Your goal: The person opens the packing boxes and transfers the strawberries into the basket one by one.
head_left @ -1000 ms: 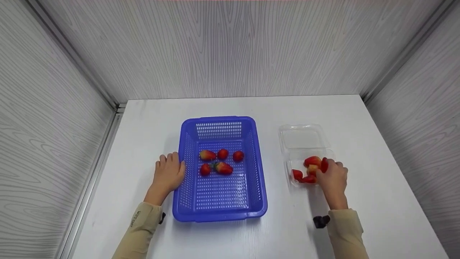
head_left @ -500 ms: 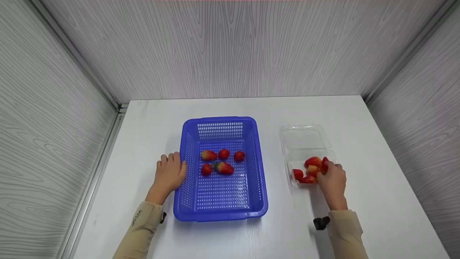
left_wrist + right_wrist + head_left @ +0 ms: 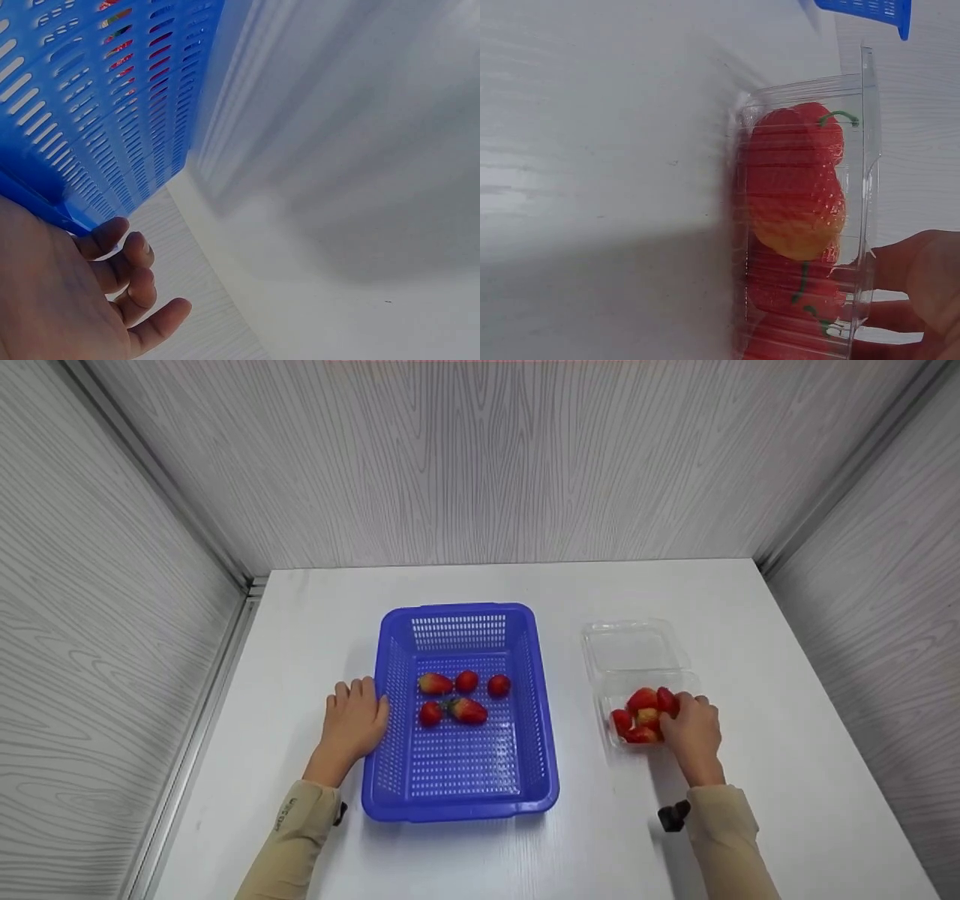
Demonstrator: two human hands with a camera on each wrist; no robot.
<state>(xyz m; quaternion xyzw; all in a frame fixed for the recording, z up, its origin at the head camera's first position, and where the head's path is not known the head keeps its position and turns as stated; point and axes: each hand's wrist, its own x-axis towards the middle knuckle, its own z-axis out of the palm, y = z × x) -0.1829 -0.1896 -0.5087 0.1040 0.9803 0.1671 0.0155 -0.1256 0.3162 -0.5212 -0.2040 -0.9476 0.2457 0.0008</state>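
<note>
My left hand [image 3: 351, 720] is at the left side of a blue perforated plastic basket [image 3: 459, 813], its thumb over the rim and its other fingers loosely bent outside; the left wrist view shows the rim against the index finger [image 3: 105, 238]. Several red strawberries [image 3: 468, 711], some yellowish at one end, lie on the basket floor. My right hand [image 3: 694, 735] reaches into a clear hinged plastic box [image 3: 611, 690] and holds a strawberry [image 3: 667, 701] at its right side. More strawberries [image 3: 642, 700] crowd the box; in the right wrist view they show through its wall, a few with green stems.
The box's lid [image 3: 634, 649] lies folded back behind it on the white tabletop [image 3: 585, 825]. Pale wood-grain panels [image 3: 480, 465] enclose the back and both sides. A strip of tabletop separates basket and box. A small dark device [image 3: 673, 815] sits at the right wrist.
The strawberry at my right fingers has shifted a little to the left, nudging the others in the box leftward. My left hand and the basket stay in place.
</note>
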